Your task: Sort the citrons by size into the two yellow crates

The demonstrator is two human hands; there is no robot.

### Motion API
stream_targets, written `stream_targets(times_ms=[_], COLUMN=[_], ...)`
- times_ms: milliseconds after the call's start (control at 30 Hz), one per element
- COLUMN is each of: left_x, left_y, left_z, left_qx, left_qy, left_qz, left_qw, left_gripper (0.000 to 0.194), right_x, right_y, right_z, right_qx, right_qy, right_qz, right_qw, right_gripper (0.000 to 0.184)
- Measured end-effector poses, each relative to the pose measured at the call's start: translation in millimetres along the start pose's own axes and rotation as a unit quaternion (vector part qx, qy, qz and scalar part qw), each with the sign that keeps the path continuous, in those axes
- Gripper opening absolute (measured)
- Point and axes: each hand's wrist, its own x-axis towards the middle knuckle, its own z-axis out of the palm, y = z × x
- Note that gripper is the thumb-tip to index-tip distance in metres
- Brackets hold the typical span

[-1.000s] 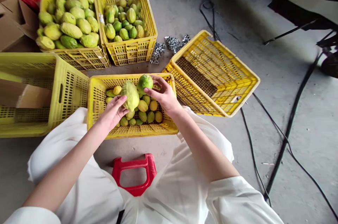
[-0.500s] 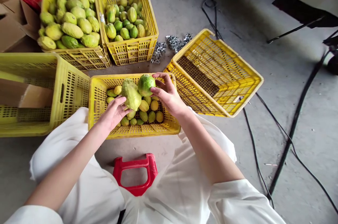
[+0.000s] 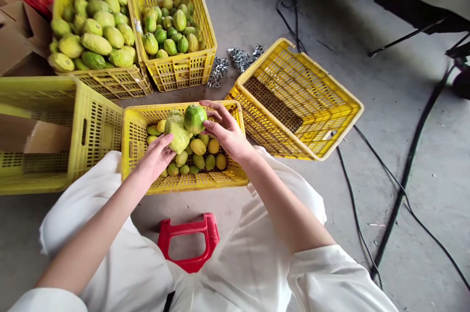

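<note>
My left hand (image 3: 156, 157) grips a large, bumpy yellow-green citrus-like fruit (image 3: 176, 134), fingers around its lower left side. In my right hand (image 3: 225, 131) is a smaller, rounder green fruit (image 3: 195, 118), pinched between thumb and fingers from the right. The two fruits are held side by side, overlapping in view; I cannot tell whether they touch. Both are above a yellow slatted crate (image 3: 198, 185) whose floor holds several small yellow and green fruits (image 3: 199, 147).
Two yellow crates of fruit stand behind, one with large fruits (image 3: 96, 43), one with smaller ones (image 3: 171, 47). A yellow crate (image 3: 304, 106) lies tilted right; another (image 3: 97, 126) with cardboard stands left. A red stool (image 3: 189, 241) is below me. Cables (image 3: 404, 180) cross the floor.
The green fruit in my right hand has moved slightly left and overlaps more with the yellow-green fruit. The whole view has shifted slightly. Both hands keep their holds.
</note>
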Motion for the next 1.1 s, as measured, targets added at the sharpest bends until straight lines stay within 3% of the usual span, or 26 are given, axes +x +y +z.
stream_targets(times_ms=[233, 500, 667, 933, 1100], left_x=[-3.6, -5.1, -4.9, -1.1, -0.4], left_y=[6.1, 8.2, 7.5, 6.6, 5.2], left_z=[3.0, 5.1, 4.6, -0.1, 0.6], left_qx=[0.011, 0.043, 0.044, 0.049, 0.029], left_qy=[-0.019, -0.065, -0.069, -0.063, -0.03], left_qz=[0.012, 0.036, 0.035, 0.027, 0.027], left_qw=[1.0, 0.996, 0.996, 0.996, 0.999], left_gripper=[0.037, 0.044, 0.034, 0.046, 0.04], right_x=[0.6, -0.9, -0.2, 1.5, 1.8], right_y=[0.6, -3.3, -1.3, 5.1, 5.5], right_z=[-1.5, 3.5, 1.4, 3.7, 4.7], right_qx=[0.003, -0.023, -0.016, 0.001, 0.032], right_qy=[0.0, 0.032, 0.03, 0.031, 0.051], right_qz=[0.029, -0.035, -0.003, 0.054, 0.082], right_qw=[1.0, 0.999, 0.999, 0.998, 0.995], right_gripper=[0.045, 0.065, 0.062, 0.063, 0.067])
